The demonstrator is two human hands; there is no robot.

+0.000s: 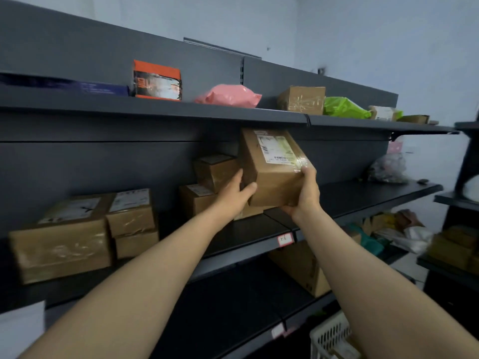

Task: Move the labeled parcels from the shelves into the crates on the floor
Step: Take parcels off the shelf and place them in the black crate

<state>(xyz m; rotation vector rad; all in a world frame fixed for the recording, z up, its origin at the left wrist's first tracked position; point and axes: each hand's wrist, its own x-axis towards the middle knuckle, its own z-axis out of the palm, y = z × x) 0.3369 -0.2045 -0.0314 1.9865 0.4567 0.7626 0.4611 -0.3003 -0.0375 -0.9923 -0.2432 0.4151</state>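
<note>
L hand (234,194) grips parcel (272,177) at its left side, thumb on front, fingers behind. Parcel: brown cardboard box, clear tape, printed white label (276,149) on upper face, tilted, held in air above middle shelf (363,195), just under top shelf (181,107). R hand (305,193) fingers curl round its lower-right corner.

Top shelf (155,106): 3 cardboard boxes (302,99), 1 pink bag (229,95), 1 green bag (342,107), 1 orange packet (156,80). Middle shelf (363,193): at least 5 brown parcels (62,242). 1 labelled parcel (269,177) in 2 hands: left hand (234,194), right hand (307,193). 1 white crate (329,335).
</note>
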